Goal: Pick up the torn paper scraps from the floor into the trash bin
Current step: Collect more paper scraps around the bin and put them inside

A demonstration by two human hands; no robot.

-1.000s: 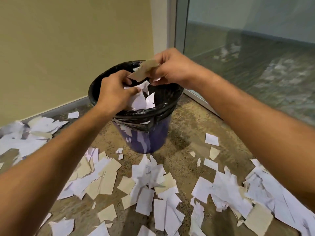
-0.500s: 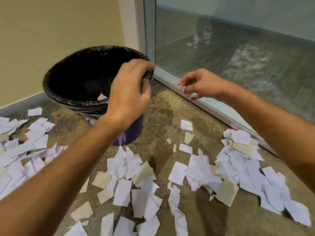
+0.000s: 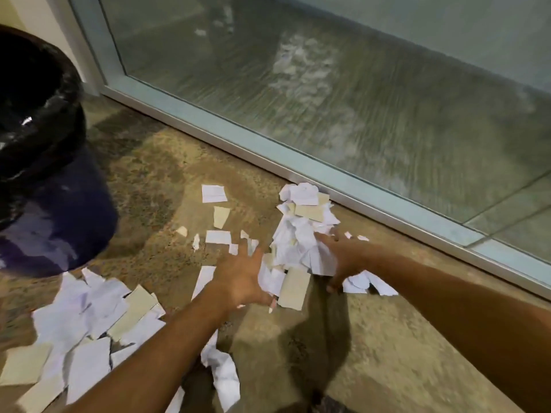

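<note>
A heap of white and tan torn paper scraps (image 3: 304, 231) lies on the floor beside the glass door frame. My left hand (image 3: 243, 277) reaches toward the heap's left side with fingers spread, holding nothing. My right hand (image 3: 343, 254) is spread open on the heap's right side, its fingers touching the scraps. The trash bin (image 3: 44, 162), dark blue with a black liner, stands at the far left, partly cut off by the frame edge. More scraps (image 3: 95, 320) lie scattered at the lower left and a few single pieces (image 3: 213, 193) near the middle.
A glass door with a metal bottom rail (image 3: 268, 150) runs diagonally along the right of the floor. The speckled brown floor (image 3: 298, 353) shows below the hands. A crumpled white scrap (image 3: 225, 374) lies near my left forearm.
Both hands left the bin and dropped to the floor on the right, opening around the heap by the door. The view swung right, pushing the bin to the left edge.
</note>
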